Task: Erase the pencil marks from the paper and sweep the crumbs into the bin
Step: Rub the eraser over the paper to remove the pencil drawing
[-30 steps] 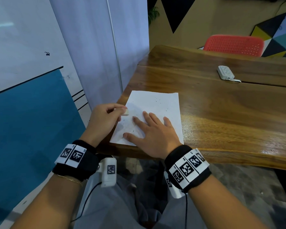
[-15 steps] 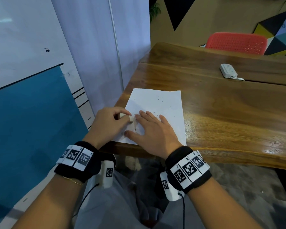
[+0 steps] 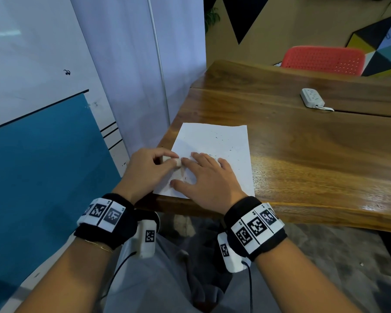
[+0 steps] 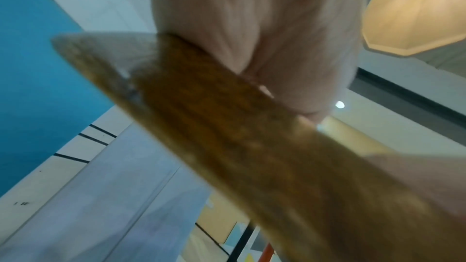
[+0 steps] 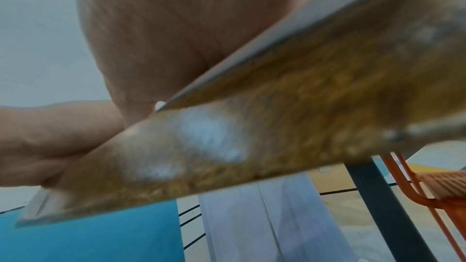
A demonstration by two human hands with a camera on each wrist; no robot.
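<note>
White eraser (image 3: 176, 161) is half hidden, pinched by left hand (image 3: 145, 171); right hand (image 3: 209, 177) lies flat, covering paper (image 3: 215, 143).

Wooden table (image 3: 303, 154), red chair (image 3: 323, 61) behind it, blue-and-white wall (image 3: 43, 143) (left), geometric mural (image 3: 379, 53)

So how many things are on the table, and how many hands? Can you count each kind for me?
Paper: 1
Eraser: 1, pinched in the left hand
White power strip: 1
Hands: 2, the left hand and the right hand, which lies flat on the paper
Total: 5
</note>
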